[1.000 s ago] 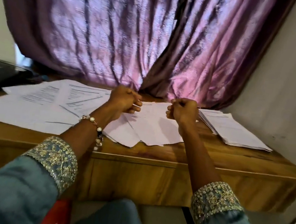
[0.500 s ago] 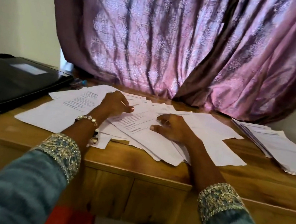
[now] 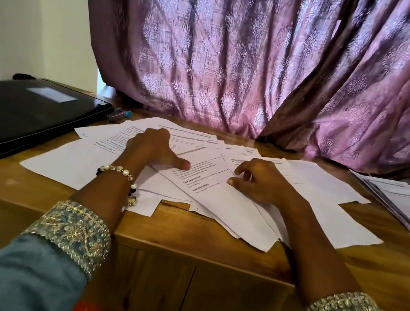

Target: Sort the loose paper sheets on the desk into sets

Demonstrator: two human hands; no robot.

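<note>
My fingers lie loose on the printed sheets, gripping nothing, left hand and right hand pinning the fanned spread under them so I can read headings before moving pages to the stacked set far right.

- Setting: home study corner, not an office proper.
- Wooden desk pushed against a plain wall; patterned purple curtain hangs behind.
- On it — loose paper sheets, a stacked set, black folder.
</note>
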